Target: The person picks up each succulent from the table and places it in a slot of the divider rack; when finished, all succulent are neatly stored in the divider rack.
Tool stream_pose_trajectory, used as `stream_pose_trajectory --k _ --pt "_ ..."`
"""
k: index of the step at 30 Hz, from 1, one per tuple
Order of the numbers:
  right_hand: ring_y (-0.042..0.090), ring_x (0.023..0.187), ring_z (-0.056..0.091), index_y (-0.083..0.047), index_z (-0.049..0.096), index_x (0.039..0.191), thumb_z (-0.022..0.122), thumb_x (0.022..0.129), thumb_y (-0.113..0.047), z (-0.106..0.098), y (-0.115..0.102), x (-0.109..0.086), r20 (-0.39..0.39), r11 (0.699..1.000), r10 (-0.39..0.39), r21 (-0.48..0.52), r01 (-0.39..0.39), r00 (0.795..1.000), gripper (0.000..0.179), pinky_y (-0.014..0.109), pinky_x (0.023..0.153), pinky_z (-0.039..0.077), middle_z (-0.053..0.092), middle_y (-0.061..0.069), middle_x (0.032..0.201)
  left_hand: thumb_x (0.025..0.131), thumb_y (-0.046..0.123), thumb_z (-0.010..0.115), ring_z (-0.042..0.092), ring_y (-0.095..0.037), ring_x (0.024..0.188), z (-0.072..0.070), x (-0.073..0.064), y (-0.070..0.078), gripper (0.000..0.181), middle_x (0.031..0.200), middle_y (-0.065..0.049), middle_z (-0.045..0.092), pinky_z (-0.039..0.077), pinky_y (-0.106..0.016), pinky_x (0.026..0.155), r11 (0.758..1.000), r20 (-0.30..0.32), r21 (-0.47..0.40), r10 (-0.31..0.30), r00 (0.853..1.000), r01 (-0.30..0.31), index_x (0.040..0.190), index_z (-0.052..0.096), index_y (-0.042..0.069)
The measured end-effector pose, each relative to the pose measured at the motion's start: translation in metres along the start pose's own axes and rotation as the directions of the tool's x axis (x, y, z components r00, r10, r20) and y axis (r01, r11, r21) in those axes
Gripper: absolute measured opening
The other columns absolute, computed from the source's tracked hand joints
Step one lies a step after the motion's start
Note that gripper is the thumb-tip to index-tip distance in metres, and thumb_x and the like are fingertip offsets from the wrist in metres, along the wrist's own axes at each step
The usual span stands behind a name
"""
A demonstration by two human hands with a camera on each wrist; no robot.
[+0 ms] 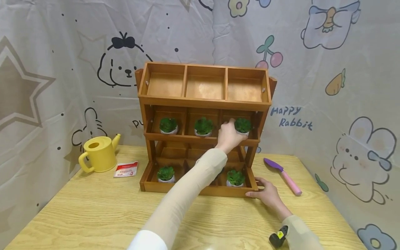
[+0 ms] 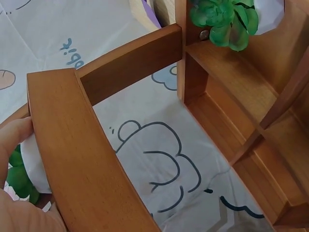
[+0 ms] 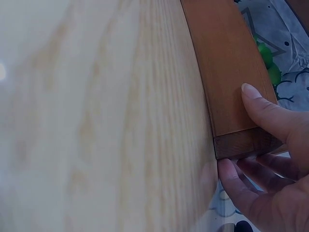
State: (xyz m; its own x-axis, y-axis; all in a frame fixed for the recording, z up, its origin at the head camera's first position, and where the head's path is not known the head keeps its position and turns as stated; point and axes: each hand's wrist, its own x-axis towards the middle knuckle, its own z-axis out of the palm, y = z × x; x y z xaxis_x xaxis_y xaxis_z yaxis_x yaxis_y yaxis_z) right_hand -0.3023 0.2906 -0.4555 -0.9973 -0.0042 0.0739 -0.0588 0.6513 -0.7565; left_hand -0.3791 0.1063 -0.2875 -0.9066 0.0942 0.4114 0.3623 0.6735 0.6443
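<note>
A three-tier wooden plant shelf (image 1: 204, 101) stands on the table. On its middle tier, my left hand (image 1: 230, 136) holds the small potted succulent (image 1: 242, 125) in the right compartment. The left wrist view has the thumb beside this white pot (image 2: 36, 166), partly behind the front board (image 2: 91, 159); the other fingers are mostly hidden. Down at the shelf's bottom right corner, my right hand (image 1: 266, 192) grips the lowest tier's end. Its thumb lies on the front board (image 3: 227, 63) and the fingers bend round the side, as the right wrist view shows.
More potted succulents sit in the middle tier (image 1: 168, 125) and bottom tier (image 1: 166, 174). Left of the shelf are a yellow watering can (image 1: 101, 154) and a red-white packet (image 1: 126, 169). A purple-pink trowel (image 1: 282, 175) lies to the right. Printed cloth (image 1: 193, 34) hangs behind.
</note>
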Motion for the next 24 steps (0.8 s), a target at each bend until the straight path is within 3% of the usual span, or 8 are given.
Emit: stream_pose_trajectory --k 10,24 --pt "0.041 0.104 0.064 0.005 0.044 0.137 0.085 0.071 -0.028 0.0005 -0.0002 0.0003 0.000 1.000 -0.002 0.007 0.002 1.000 0.084 0.049 0.091 0.050 0.057 0.031 0.124 0.078 0.037 0.076 0.066 -0.026 0.092 -0.0005 -0.0009 0.0004 0.056 0.109 -0.011 0.062 0.056 -0.034 0.074 0.999 0.002 0.034 0.015 1.000 -0.015 0.121 0.056 0.006" --pt "0.042 0.107 0.062 0.005 0.043 0.138 0.084 0.072 -0.029 0.0004 0.0008 -0.0008 0.012 1.000 0.012 0.007 -0.012 1.000 0.084 0.049 0.092 0.049 0.056 0.030 0.127 0.080 0.038 0.077 0.066 -0.027 0.099 0.0021 -0.0029 0.0033 0.066 0.115 -0.013 0.062 0.055 -0.035 0.081 0.998 0.035 0.057 -0.038 0.999 0.036 0.130 0.051 0.004"
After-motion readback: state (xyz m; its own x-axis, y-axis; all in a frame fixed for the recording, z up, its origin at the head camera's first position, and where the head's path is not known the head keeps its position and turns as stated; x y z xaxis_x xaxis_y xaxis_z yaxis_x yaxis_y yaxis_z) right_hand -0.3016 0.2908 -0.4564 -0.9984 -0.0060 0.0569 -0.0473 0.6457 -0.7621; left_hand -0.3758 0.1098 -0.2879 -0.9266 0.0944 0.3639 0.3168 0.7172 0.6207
